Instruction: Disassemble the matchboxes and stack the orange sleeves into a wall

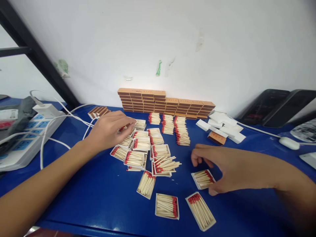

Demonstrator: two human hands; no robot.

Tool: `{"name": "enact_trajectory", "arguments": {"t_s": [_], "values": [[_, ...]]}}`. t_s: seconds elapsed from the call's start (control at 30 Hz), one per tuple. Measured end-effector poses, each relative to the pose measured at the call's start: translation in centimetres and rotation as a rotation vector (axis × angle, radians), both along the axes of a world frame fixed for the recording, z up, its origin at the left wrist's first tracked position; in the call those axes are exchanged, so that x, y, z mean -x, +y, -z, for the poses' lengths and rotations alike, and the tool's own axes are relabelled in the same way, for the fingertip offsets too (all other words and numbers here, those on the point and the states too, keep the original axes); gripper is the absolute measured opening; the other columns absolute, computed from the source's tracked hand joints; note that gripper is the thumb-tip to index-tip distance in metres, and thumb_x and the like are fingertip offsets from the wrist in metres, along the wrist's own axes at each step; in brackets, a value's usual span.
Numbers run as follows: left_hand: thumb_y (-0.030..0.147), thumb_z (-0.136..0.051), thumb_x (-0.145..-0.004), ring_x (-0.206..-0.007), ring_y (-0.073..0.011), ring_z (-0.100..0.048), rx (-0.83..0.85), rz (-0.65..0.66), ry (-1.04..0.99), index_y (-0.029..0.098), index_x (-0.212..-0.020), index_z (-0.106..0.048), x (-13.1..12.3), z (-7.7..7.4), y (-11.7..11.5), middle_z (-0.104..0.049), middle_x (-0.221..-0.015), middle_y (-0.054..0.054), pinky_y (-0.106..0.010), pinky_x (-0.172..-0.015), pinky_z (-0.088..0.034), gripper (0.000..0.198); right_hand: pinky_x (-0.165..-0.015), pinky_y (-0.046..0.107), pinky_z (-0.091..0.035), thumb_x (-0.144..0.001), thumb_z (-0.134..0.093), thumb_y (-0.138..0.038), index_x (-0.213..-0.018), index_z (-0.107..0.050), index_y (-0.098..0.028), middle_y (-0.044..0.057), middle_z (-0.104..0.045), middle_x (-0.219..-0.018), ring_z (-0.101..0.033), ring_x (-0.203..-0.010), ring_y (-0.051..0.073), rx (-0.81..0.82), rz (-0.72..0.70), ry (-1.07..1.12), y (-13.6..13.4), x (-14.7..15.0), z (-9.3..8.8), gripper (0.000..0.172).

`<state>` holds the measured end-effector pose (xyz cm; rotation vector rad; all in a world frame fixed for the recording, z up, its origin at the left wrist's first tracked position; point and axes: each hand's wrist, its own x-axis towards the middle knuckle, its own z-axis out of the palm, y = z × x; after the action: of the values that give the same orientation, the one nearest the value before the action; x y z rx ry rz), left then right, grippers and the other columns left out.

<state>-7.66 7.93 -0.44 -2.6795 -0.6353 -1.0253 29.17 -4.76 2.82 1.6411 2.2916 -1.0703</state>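
My left hand point(112, 128) is over the back left of a cluster of white trays filled with red-tipped matches point(141, 144); its fingers are bent together, and what they hold, if anything, is hidden. On the right, my right hand point(222, 168) arches with thumb and fingers apart around a filled tray point(203, 179), the thumb at its right corner. Two more filled trays, one point(167, 206) lying crosswise and one point(200, 211) slanted, are near the front edge. Matches heap loosely above one tray point(164, 166). Behind are loose piles of matches point(182, 131).
Stacked brown matchboxes point(163, 104) line the wall. White empty trays point(225, 126) and a brown box point(217, 138) lie at the back right, near black phones point(265, 107). A power strip point(32, 135) and white cables point(61, 115) occupy the left.
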Motion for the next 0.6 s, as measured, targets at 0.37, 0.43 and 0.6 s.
{"name": "enact_trajectory", "arguments": {"t_s": [0.37,0.43,0.6], "values": [[0.017,-0.066,-0.097,-0.076,-0.0182,-0.071,-0.055,0.019,-0.012,0.018,-0.100,-0.075,0.1,0.0,0.2,-0.078,-0.086,-0.005,-0.032,-0.069,-0.055,0.010,-0.086,0.033,-0.053,-0.087,-0.067,-0.024,-0.124,-0.073,-0.033,0.006,-0.057,-0.142,-0.064,-0.115,0.025,-0.111,-0.155,0.246,0.2,2.4,0.1,0.038],[0.019,-0.064,-0.097,-0.076,-0.0181,-0.071,-0.054,0.008,-0.009,0.018,-0.101,-0.075,0.1,-0.1,0.1,-0.079,-0.086,-0.004,-0.032,-0.070,-0.056,0.011,-0.085,0.033,-0.054,-0.086,-0.067,-0.023,-0.125,-0.072,-0.032,0.006,-0.061,-0.137,-0.065,-0.110,0.024,-0.143,-0.155,0.236,-0.1,2.4,-0.1,0.040],[0.020,-0.063,-0.098,-0.074,-0.0186,-0.072,-0.036,0.007,-0.012,0.018,-0.101,-0.077,-0.1,-0.4,-0.1,-0.078,-0.083,-0.005,-0.033,-0.069,-0.057,0.014,-0.067,0.032,-0.050,-0.084,-0.073,-0.036,-0.109,-0.068,-0.026,0.004,-0.069,-0.094,-0.063,-0.080,0.021,-0.277,-0.012,0.109,-0.6,3.3,0.0,0.028]]}}
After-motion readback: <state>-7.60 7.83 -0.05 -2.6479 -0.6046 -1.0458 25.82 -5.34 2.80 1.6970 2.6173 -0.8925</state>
